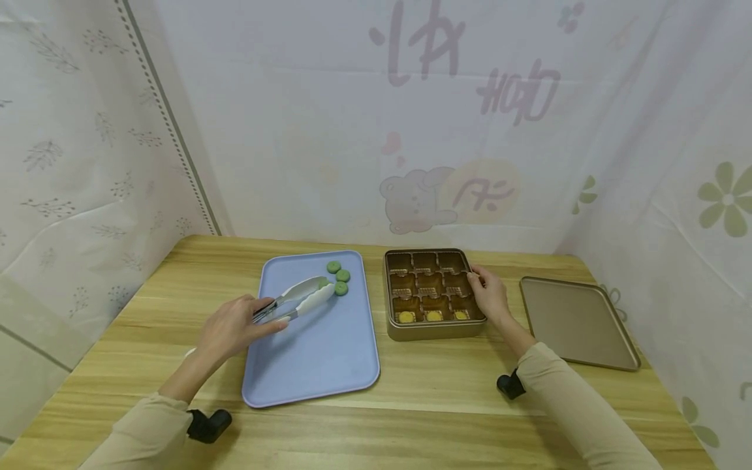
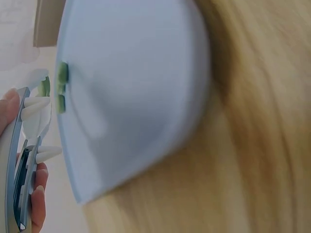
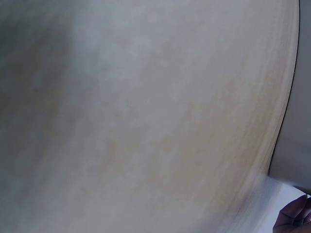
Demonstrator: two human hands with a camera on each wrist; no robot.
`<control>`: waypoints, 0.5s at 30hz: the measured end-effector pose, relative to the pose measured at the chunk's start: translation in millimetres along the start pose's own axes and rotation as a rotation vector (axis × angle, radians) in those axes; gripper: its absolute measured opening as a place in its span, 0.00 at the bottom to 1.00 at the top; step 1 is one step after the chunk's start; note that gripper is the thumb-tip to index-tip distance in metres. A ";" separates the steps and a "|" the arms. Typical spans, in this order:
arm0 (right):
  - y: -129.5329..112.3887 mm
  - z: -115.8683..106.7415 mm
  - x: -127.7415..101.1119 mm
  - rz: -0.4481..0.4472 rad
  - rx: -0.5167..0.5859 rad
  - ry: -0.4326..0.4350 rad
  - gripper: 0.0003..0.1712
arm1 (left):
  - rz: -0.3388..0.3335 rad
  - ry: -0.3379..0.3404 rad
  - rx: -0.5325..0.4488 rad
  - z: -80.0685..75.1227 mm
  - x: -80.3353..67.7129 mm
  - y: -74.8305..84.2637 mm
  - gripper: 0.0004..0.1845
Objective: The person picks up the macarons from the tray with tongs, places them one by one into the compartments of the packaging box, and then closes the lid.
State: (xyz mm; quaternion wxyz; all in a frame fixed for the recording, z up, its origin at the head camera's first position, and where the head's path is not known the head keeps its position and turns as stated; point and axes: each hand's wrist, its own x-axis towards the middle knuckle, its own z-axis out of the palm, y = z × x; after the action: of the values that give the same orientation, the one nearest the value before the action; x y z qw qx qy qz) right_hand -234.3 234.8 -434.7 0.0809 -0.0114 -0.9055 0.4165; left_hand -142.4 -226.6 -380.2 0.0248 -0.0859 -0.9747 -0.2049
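Tongs [image 1: 299, 299] with a metal handle and pale, spoon-shaped silicone tips, held low over the blue tray [image 1: 317, 365], tips slightly parted around a green cookie [image 1: 324, 283] at the tray's far end. Left hand [image 1: 232, 326] wrapped round the handle, fingers curled and pinching it. Three more round green cookies [image 1: 341, 276] lying just beside the tips, close together on the tray. Right hand [image 1: 489, 292] resting on the right edge of the gold tin [image 1: 433, 329], fingers bent over its rim; divided compartments inside, yellow pieces in the near row, the rest looking bare. Gold lid [image 1: 578, 321] flat on the table [image 1: 446, 405], well apart to the right. From the left wrist: tongs [image 2: 29, 145] seen edge-on with toothed pale tips, a fingertip [image 2: 38, 204] against the handle, green cookie edges [image 2: 62, 87] on the tray [image 2: 136, 87], none of the tin. From the right wrist: mostly blurred pale surface, only a dark fingertip [image 3: 294, 218] at the lower corner; grip not to be told there, plain only from the head view.
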 end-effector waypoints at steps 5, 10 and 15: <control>-0.2 -0.2 0.4 0.003 -0.002 -0.002 0.22 | 0.029 0.021 -0.017 -2.5 5.7 14.3 0.32; 0.1 -0.8 -0.2 0.000 -0.004 0.000 0.22 | 0.047 0.027 -0.013 -2.4 12.1 28.1 0.32; -0.2 -1.0 -1.0 -0.012 0.000 0.001 0.22 | 0.082 0.032 -0.021 0.2 20.1 41.1 0.32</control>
State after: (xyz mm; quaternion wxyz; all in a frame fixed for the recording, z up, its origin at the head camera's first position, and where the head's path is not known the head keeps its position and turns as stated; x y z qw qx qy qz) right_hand -233.2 235.4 -434.1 0.0838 -0.0061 -0.9055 0.4159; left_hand -154.9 -186.4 -362.4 0.0479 -0.1228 -0.9676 -0.2153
